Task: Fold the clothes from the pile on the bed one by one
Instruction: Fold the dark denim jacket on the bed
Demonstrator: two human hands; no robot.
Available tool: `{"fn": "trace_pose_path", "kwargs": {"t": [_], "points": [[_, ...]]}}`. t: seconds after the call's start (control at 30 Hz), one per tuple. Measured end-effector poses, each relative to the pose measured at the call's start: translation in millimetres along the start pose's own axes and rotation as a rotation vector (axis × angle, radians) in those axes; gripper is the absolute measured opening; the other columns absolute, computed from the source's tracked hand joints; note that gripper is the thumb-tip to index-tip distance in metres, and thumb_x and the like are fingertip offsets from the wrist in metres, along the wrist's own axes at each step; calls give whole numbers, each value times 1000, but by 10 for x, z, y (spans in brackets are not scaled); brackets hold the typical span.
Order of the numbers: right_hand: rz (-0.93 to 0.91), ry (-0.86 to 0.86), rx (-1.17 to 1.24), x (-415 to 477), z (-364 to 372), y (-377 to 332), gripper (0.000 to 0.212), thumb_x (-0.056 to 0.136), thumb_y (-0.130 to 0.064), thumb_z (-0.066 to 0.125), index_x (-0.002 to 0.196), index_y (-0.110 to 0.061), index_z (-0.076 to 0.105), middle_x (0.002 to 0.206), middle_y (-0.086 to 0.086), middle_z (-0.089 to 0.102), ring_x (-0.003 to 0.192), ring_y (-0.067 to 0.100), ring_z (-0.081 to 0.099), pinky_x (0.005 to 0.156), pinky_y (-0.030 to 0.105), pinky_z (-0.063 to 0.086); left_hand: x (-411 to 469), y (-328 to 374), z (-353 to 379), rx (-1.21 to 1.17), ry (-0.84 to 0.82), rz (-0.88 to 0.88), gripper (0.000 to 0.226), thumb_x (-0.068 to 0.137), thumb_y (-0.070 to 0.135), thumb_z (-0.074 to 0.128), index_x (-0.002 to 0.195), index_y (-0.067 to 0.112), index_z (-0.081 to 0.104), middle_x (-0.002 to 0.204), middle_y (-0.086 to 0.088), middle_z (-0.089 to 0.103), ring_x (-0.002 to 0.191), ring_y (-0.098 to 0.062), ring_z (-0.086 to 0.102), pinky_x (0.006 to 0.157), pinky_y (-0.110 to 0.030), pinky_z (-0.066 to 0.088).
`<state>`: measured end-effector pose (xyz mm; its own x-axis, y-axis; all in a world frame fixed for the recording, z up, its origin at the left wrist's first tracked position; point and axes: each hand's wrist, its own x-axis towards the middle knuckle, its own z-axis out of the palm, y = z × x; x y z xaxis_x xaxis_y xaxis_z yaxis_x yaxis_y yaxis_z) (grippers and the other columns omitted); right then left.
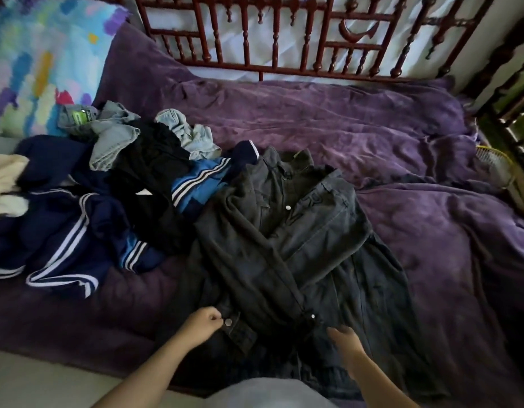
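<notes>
Both forearms come in from the bottom edge, one to each side of the near end of a dark grey jacket [299,231].

- Left hand [206,320]: fingers curled, thumb and forefinger pinching a cuff [237,329] right beside its metal snap. Judgement: a pinch at the stiff, stitched end gives control of the whole sleeve without bunching the softer cloth.
- Right hand [344,340]: motion-blurred, fingers reaching down onto the jacket's lower front. Cannot tell whether it grips the cloth or only touches it. It probably steadies or smooths the body while the other hand works the cuff.
- Jacket: lies front up on the purple bedspread [372,128], collar toward the headboard [272,39], hem toward the person. One sleeve [263,254] lies diagonally over the front, its snap end near the middle of the hem. Judgement: sleeves are being brought inward first so the body can then be folded into a neat rectangle. Fold is begun, not finished.
- Pile [107,187]: to the left of the jacket and touching its shoulder. It holds a navy track top [63,231] with white stripes, something black, and pale jeans [113,139], all tangled and unfolded. The jacket is laid beside it on flat bedspread, presumably for working room.
- Patterned pillow [34,54] sits behind the pile, out of the way.
- No folded stack is visible, so I judge the task to be at an early stage.
</notes>
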<state>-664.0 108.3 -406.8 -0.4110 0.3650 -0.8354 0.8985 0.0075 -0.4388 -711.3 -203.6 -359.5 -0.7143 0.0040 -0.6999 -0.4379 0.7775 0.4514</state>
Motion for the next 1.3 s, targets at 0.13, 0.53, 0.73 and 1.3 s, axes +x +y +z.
{"fn": "trace_pose_path", "kwargs": {"t": [0.13,0.53,0.73,1.3], "points": [[-105,-38,-128,121,312,-46,79,84,-11,68,147,-5,20,137,21,46,113,33,54,84,29,46,158,111,-160,-11,38,-10,24,92,17,54,110,4,63,112,-11,65,107,-21,58,81,-23,41],[-637,-157,-96,-448,174,-1082,45,70,19,60,83,-23,58,80,-1,60,79,20,55,64,16,45,872,699,-844,-316,309,-14,22,93,6,50,107,-3,64,113,-22,63,107,-35,58,91,-37,44],[-1091,-136,-329,-919,-190,-1578,47,64,13,57,79,-31,59,87,-9,53,82,8,49,73,13,38,1660,1432,-1408,-170,426,124,25,89,15,57,113,7,62,115,-12,62,106,-29,58,85,-31,42],[-465,-343,284,-603,-328,-1221,78,63,40,32,97,-16,74,99,8,73,92,18,69,72,24,55,2620,1889,-1544,1253,244,360,59,93,5,38,145,33,26,144,0,37,133,-26,25,107,-47,21]]}}
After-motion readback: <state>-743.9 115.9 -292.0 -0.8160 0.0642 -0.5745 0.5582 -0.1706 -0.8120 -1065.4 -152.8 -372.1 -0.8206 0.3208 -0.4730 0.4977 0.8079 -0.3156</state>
